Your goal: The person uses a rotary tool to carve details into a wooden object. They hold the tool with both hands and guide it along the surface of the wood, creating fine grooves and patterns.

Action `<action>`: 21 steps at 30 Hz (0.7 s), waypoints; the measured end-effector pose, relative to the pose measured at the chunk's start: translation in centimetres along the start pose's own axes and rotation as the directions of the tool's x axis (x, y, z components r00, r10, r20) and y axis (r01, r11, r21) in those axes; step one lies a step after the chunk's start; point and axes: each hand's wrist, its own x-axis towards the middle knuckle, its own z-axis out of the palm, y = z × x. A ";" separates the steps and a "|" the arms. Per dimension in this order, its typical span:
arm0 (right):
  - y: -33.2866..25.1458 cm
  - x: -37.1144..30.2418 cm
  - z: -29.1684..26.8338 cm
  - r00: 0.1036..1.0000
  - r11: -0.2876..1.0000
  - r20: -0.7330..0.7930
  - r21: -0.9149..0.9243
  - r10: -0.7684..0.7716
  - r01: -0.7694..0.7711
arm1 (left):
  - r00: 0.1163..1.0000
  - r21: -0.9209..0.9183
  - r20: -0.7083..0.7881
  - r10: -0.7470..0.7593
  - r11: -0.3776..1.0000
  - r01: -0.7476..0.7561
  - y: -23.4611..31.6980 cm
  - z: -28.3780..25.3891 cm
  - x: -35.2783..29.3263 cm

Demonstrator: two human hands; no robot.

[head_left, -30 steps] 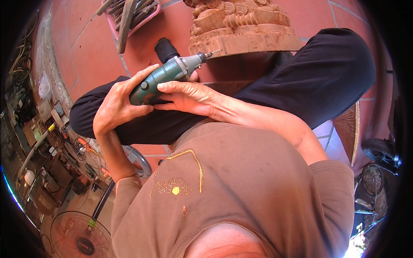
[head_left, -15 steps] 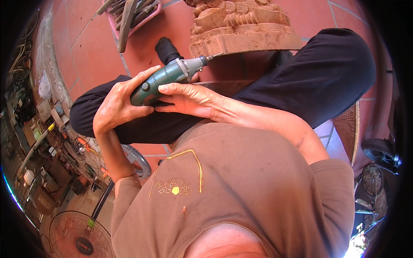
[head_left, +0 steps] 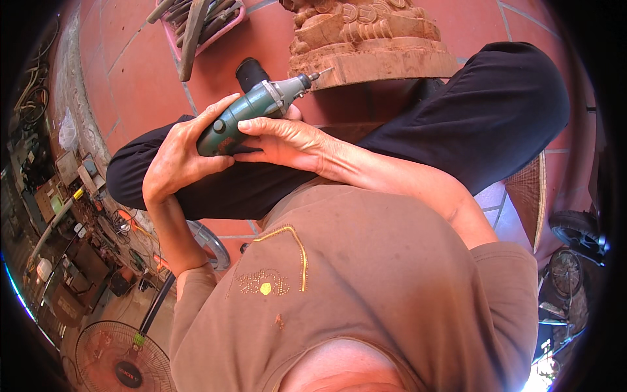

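Note:
A green die grinder point(head_left: 251, 111) with a grey nose and a thin bit lies between both my hands above my lap, pointing up and to the right. My left hand point(head_left: 179, 151) wraps around its rear end, fingers along the far side and thumb below. My right hand point(head_left: 290, 145) holds the near side, thumb on the housing and some fingers hidden beneath it. Ahead stands a carved wooden piece point(head_left: 372, 36) with coin shapes and a thick plain base. The bit overlaps this base in view; whether they touch I cannot tell.
At the far left, a pink basket point(head_left: 219, 40) holds several carving tools. A black cylindrical object point(head_left: 251, 73) sits behind the grinder on the red tiles. My crossed legs in dark trousers flank the work. A fan point(head_left: 124, 359) stands lower left, near clutter; a wheel point(head_left: 575, 230) is at the right.
The grinder's front end has tilted slightly farther from me, so its bit now lies across the base's front face. Both hands keep their hold.

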 end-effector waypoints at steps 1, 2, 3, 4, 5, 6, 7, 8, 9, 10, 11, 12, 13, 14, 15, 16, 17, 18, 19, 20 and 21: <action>-0.1 0.1 0.0 1.000 1.000 -0.005 -0.001 -0.009 0.009 | 1.000 -0.010 0.005 -0.013 1.000 0.013 0.1 0.0 0.1; -0.1 0.1 0.0 1.000 1.000 -0.009 -0.002 -0.018 0.018 | 1.000 -0.004 0.002 -0.016 1.000 0.016 0.1 0.0 0.1; -0.2 0.2 -0.1 1.000 1.000 -0.013 -0.002 -0.022 0.022 | 1.000 0.001 0.000 -0.019 1.000 0.019 0.2 0.0 0.2; -0.2 0.3 -0.1 1.000 1.000 -0.016 -0.002 -0.024 0.024 | 1.000 0.008 -0.005 -0.025 1.000 0.025 0.3 0.0 0.2; -0.3 0.4 -0.2 1.000 1.000 -0.018 -0.002 -0.025 0.025 | 1.000 0.008 -0.010 -0.020 1.000 0.020 0.2 -0.1 0.2; -0.3 0.5 -0.2 1.000 1.000 -0.020 -0.007 -0.022 0.022 | 1.000 0.009 -0.014 -0.015 1.000 0.015 0.0 -0.1 0.1; -0.3 0.5 -0.2 1.000 1.000 -0.022 -0.014 -0.020 0.020 | 1.000 0.009 -0.018 -0.007 1.000 0.008 -0.1 -0.1 0.2; -0.4 0.5 -0.2 1.000 1.000 -0.024 -0.020 -0.018 0.018 | 1.000 0.006 -0.018 -0.007 1.000 0.007 -0.1 -0.1 0.2; -0.4 0.5 -0.2 1.000 1.000 -0.021 -0.022 -0.020 0.019 | 1.000 0.002 -0.017 -0.007 1.000 0.007 0.0 -0.1 0.3; -0.5 0.4 0.0 1.000 1.000 -0.017 -0.023 -0.020 0.020 | 1.000 0.000 -0.017 -0.009 1.000 0.009 0.0 -0.1 0.3; -0.5 0.4 0.1 1.000 0.999 -0.014 -0.025 -0.020 0.020 | 1.000 0.006 -0.016 -0.016 1.000 0.016 0.0 -0.1 0.3; -0.5 0.4 0.0 1.000 1.000 -0.010 -0.017 -0.022 0.022 | 1.000 0.012 -0.015 -0.023 1.000 0.023 0.1 -0.1 0.2; -0.5 0.4 -0.1 1.000 1.000 -0.009 -0.010 -0.025 0.025 | 0.999 0.018 -0.014 -0.029 0.999 0.029 0.1 -0.2 0.3; -0.4 0.4 -0.1 1.000 1.000 -0.007 -0.003 -0.028 0.028 | 0.999 0.016 -0.014 -0.030 0.999 0.031 0.2 -0.2 0.3; -0.5 0.4 -0.1 1.000 1.000 -0.005 -0.004 -0.028 0.028 | 0.999 0.013 -0.015 -0.033 0.999 0.033 0.3 -0.1 0.3; -0.5 0.3 0.0 1.000 1.000 -0.002 -0.004 -0.027 0.027 | 0.999 0.011 -0.016 -0.036 0.999 0.036 0.3 -0.1 0.3; -0.5 0.2 0.1 1.000 1.000 0.001 -0.004 -0.025 0.025 | 0.998 0.009 0.008 -0.062 0.998 0.062 0.4 -0.2 0.2; -0.4 0.1 0.1 1.000 1.000 0.006 -0.007 -0.020 0.020 | 0.996 0.008 0.033 -0.088 0.996 0.088 0.6 -0.4 0.2; -0.3 -0.1 0.1 1.000 1.000 0.011 -0.012 -0.015 0.015 | 0.992 0.008 0.058 -0.113 0.994 0.113 0.7 -0.5 0.1; -0.2 -0.2 0.0 1.000 1.000 0.016 -0.016 -0.010 0.011 | 0.992 0.019 0.061 -0.112 0.994 0.111 0.7 -0.5 0.1; -0.1 -0.1 0.0 1.000 1.000 0.022 -0.011 -0.006 0.006 | 0.992 0.030 0.065 -0.112 0.993 0.110 0.7 -0.5 0.0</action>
